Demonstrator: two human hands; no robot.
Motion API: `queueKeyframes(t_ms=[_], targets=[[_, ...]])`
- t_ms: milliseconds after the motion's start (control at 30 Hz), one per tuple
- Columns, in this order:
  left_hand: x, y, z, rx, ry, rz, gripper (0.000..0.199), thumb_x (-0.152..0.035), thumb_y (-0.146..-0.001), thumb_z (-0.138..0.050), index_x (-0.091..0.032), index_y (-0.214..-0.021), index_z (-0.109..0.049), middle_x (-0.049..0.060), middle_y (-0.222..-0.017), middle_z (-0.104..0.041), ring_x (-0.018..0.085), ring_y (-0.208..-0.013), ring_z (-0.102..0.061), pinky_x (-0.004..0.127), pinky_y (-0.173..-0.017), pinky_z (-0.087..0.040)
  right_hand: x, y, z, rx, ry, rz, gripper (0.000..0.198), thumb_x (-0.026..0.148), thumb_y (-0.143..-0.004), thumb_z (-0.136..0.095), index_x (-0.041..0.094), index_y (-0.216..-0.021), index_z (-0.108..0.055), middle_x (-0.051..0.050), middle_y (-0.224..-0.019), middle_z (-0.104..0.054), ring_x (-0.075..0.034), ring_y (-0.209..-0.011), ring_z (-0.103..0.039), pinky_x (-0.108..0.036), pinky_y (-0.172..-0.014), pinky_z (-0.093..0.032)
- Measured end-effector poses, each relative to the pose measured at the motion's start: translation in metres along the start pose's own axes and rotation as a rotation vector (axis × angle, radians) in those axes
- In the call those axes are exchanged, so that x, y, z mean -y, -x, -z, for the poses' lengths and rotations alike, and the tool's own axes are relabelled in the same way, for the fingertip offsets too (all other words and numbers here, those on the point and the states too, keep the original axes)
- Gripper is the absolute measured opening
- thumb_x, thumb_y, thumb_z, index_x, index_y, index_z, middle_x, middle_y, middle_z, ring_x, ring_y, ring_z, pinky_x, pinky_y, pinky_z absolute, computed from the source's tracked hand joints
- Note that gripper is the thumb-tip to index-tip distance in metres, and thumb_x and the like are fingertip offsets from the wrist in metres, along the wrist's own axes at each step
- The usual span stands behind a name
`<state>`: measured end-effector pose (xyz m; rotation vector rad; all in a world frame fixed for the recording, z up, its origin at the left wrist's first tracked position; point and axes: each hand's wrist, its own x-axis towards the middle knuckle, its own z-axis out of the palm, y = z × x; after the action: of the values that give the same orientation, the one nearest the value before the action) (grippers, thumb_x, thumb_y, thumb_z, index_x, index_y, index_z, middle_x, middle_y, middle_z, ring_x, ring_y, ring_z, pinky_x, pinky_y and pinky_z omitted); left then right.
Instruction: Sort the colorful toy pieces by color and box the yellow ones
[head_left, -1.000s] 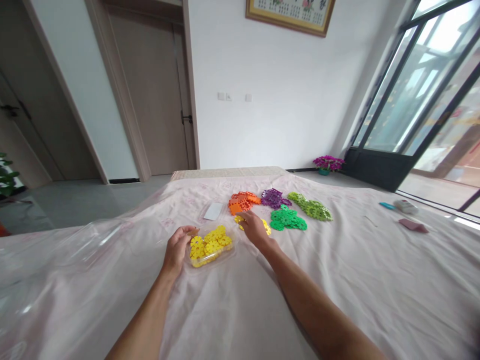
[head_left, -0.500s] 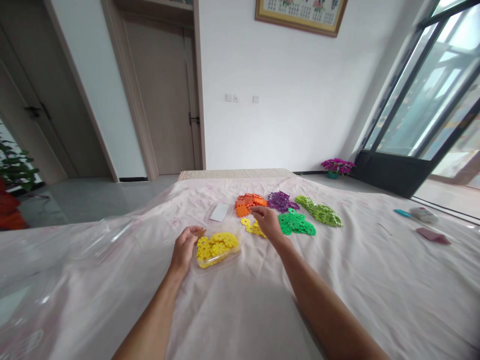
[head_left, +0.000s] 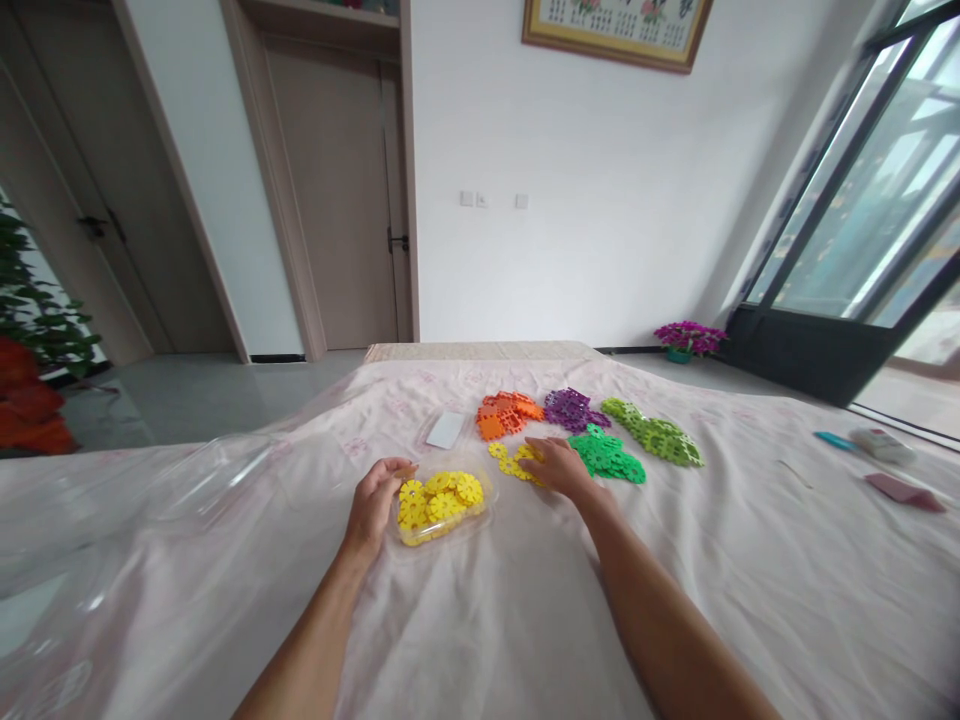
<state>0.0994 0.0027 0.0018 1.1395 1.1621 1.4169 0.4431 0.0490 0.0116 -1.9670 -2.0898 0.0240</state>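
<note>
A clear plastic box (head_left: 450, 533) holds a heap of yellow flower-shaped plastic discs (head_left: 442, 500). My left hand (head_left: 373, 505) grips the box at its left rim, thumb and fingers closed on the edge. Just right of the box, my right hand (head_left: 561, 465) reaches low over a few loose yellow discs (head_left: 508, 464) on the cloth, fingers stretched out and partly covering them. Behind that hand lie an orange pile (head_left: 506, 412) and a purple pile (head_left: 574, 409) of similar pieces. A green pile (head_left: 607, 455) sits close to its right side.
Light green pieces (head_left: 660, 436) lie farther right on the pink tablecloth (head_left: 750, 560). A clear lid or tray with a white card (head_left: 445, 430) is behind the box. Clear plastic packaging (head_left: 217, 480) covers the left side. At far right is a folded pink cloth (head_left: 904, 491).
My right hand has come down and slightly right, from in front of the orange pile onto the loose yellow discs. My left hand stays at the box. The whole view has shifted slightly.
</note>
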Motion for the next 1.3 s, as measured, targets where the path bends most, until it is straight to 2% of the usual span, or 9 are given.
queueKeyframes(t_ms=[200, 400, 567, 700, 833, 900, 1100, 1200, 1300], targets=[[0.001, 0.0, 0.0, -0.007, -0.006, 0.0, 0.031, -0.035, -0.071, -0.065, -0.017, -0.096, -0.065, 0.005, -0.094, -0.073, 0.02, -0.089, -0.066, 0.028, -0.076, -0.045, 0.021, 0.005, 0.01, 0.013, 0.141, 0.043, 0.034, 0.045, -0.095, -0.047, 0.026, -0.101, -0.074, -0.008, -0.1, -0.073, -0.022, -0.1, -0.062, -0.028, -0.082, -0.039], [0.002, -0.001, 0.0, -0.011, 0.018, -0.006, 0.033, -0.036, -0.07, -0.068, -0.017, -0.096, -0.066, 0.005, -0.088, -0.072, 0.02, -0.087, -0.066, 0.028, -0.076, -0.045, 0.023, 0.005, 0.004, -0.122, 0.145, 0.027, 0.034, 0.033, -0.1, -0.042, 0.025, -0.102, -0.075, -0.009, -0.099, -0.073, -0.021, -0.103, -0.061, -0.029, -0.089, -0.036], [0.0, -0.001, -0.001, -0.01, 0.006, 0.001, 0.033, -0.037, -0.069, -0.068, -0.017, -0.095, -0.066, 0.003, -0.086, -0.072, 0.019, -0.082, -0.065, 0.028, -0.073, -0.045, 0.026, 0.003, -0.004, -0.305, -0.033, 0.021, 0.035, 0.033, -0.101, -0.039, 0.022, -0.1, -0.072, -0.008, -0.096, -0.073, -0.021, -0.1, -0.061, -0.029, -0.088, -0.039], [-0.001, 0.0, 0.0, -0.008, -0.017, -0.012, 0.032, -0.036, -0.069, -0.065, -0.017, -0.095, -0.066, 0.004, -0.087, -0.073, 0.019, -0.082, -0.065, 0.028, -0.073, -0.046, 0.056, 0.009, -0.001, -0.441, -0.325, 0.162, 0.037, 0.035, -0.101, -0.037, 0.02, -0.106, -0.07, -0.009, -0.102, -0.072, -0.021, -0.096, -0.061, -0.03, -0.086, -0.045], [-0.001, 0.002, 0.001, 0.001, -0.03, -0.016, 0.031, -0.035, -0.071, -0.062, -0.017, -0.096, -0.066, 0.005, -0.091, -0.073, 0.021, -0.087, -0.066, 0.03, -0.077, -0.046, 0.094, 0.021, 0.009, -0.304, -0.485, 0.378, 0.036, 0.038, -0.101, -0.039, 0.023, -0.113, -0.069, -0.008, -0.111, -0.071, -0.02, -0.102, -0.063, -0.03, -0.091, -0.047], [-0.001, 0.002, 0.001, 0.001, -0.04, -0.021, 0.032, -0.034, -0.071, -0.061, -0.017, -0.097, -0.066, 0.005, -0.093, -0.073, 0.021, -0.087, -0.066, 0.029, -0.077, -0.046, 0.101, 0.025, 0.014, -0.223, -0.457, 0.406, 0.037, 0.038, -0.102, -0.039, 0.024, -0.118, -0.068, -0.007, -0.116, -0.07, -0.019, -0.108, -0.062, -0.03, -0.095, -0.045], [-0.001, 0.001, 0.001, -0.025, -0.07, -0.006, 0.035, -0.037, -0.068, -0.064, -0.017, -0.097, -0.066, 0.005, -0.088, -0.073, 0.021, -0.081, -0.066, 0.028, -0.071, -0.047, 0.076, 0.021, 0.012, -0.179, -0.109, 0.102, 0.038, 0.037, -0.101, -0.039, 0.022, -0.127, -0.063, -0.01, -0.132, -0.062, -0.023, -0.121, -0.053, -0.035, -0.102, -0.037], [-0.003, 0.002, 0.001, -0.023, -0.074, -0.01, 0.034, -0.037, -0.069, -0.063, -0.018, -0.097, -0.066, 0.006, -0.094, -0.074, 0.022, -0.087, -0.067, 0.029, -0.074, -0.049, 0.067, 0.021, 0.004, -0.105, 0.022, 0.075, 0.039, 0.043, -0.098, -0.046, 0.023, -0.128, -0.061, -0.01, -0.131, -0.062, -0.025, -0.122, -0.051, -0.04, -0.105, -0.032], [-0.001, 0.002, 0.004, -0.012, -0.101, -0.019, 0.033, -0.038, -0.07, -0.063, -0.019, -0.097, -0.066, 0.005, -0.098, -0.075, 0.023, -0.091, -0.067, 0.029, -0.077, -0.05, 0.067, 0.023, -0.002, -0.049, 0.079, 0.096, 0.03, 0.041, -0.097, -0.05, 0.023, -0.113, -0.068, -0.008, -0.116, -0.069, -0.022, -0.111, -0.057, -0.038, -0.105, -0.03]])
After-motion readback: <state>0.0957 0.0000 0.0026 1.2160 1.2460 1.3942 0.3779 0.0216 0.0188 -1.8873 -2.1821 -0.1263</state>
